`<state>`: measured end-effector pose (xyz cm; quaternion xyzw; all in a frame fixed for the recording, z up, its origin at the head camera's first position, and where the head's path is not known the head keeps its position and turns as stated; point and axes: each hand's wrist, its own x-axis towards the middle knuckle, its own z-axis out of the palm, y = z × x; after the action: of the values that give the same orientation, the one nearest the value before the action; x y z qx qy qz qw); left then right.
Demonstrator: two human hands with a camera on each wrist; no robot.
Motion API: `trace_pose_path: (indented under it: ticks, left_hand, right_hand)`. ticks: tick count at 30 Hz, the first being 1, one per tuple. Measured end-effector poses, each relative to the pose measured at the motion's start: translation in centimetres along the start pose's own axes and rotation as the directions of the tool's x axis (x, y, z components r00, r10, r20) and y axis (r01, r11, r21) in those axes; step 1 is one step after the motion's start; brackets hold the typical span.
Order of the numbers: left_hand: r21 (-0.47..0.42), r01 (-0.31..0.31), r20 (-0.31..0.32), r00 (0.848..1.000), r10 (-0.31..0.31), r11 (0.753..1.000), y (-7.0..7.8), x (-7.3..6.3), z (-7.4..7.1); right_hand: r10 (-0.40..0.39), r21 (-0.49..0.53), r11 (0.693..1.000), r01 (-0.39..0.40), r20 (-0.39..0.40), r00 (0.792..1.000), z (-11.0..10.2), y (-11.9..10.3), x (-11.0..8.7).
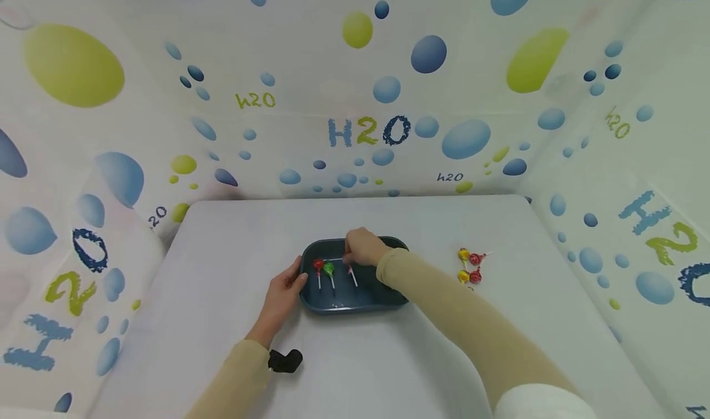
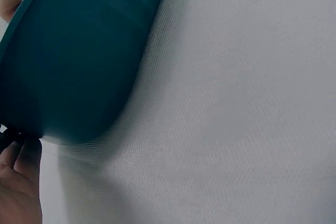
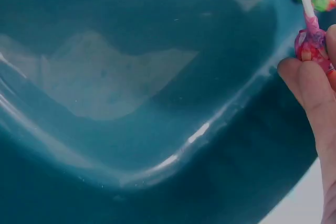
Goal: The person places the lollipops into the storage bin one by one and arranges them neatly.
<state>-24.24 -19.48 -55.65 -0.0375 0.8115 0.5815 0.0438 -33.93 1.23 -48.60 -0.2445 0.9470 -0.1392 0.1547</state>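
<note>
A dark teal tray (image 1: 355, 312) lies on the table. My left hand (image 1: 281, 296) holds its left rim, thumb at the edge; in the left wrist view its fingers (image 2: 23, 161) touch the tray's outer wall (image 2: 79, 72). Over the tray's inside, my right hand (image 1: 366, 247) pinches a pink-red lollipop (image 3: 313, 43) by its wrapped head, white stick pointing toward me in the head view. Left of it in the tray lie a red lollipop (image 1: 318, 264) and a green lollipop (image 1: 330, 269), their sticks also toward me.
Right of the tray, several lollipops lie grouped on the white table (image 1: 222, 252), including a yellow lollipop (image 1: 463, 256) and a red lollipop (image 1: 475, 276). A black device (image 1: 285, 362) sits at my left wrist. Patterned white sheeting (image 1: 310, 86) surrounds the table's back and sides.
</note>
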Motion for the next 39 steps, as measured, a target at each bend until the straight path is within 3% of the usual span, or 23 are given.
trace_pose_path:
  ticks: [6, 14, 27, 39]
  left_hand:
    - [-0.014, 0.004, 0.0, 1.0, -0.004, 1.0, 0.2, -0.3, 0.4]
    - [-0.022, 0.016, 0.007, 1.0, -0.016, 1.0, 0.2, -0.4, 0.5]
    - [-0.032, 0.018, -0.004, 1.0, -0.018, 0.999, 0.0, -0.3, 0.6]
    - [-0.024, 0.014, -0.009, 1.0, -0.014, 1.0, 0.1, -0.1, 0.3]
  right_hand:
    - [-0.008, -0.035, 0.999, 0.009, 0.029, 1.0, 1.5, 0.0, 0.8]
    - [0.001, -0.072, 0.997, 0.0, 0.009, 1.0, 3.3, 0.4, 1.8]
    - [0.02, -0.094, 0.995, -0.017, 0.027, 0.999, 3.2, -0.4, 1.8]
    - [-0.036, -0.103, 0.994, 0.036, 0.005, 0.999, 3.3, -0.1, 2.5]
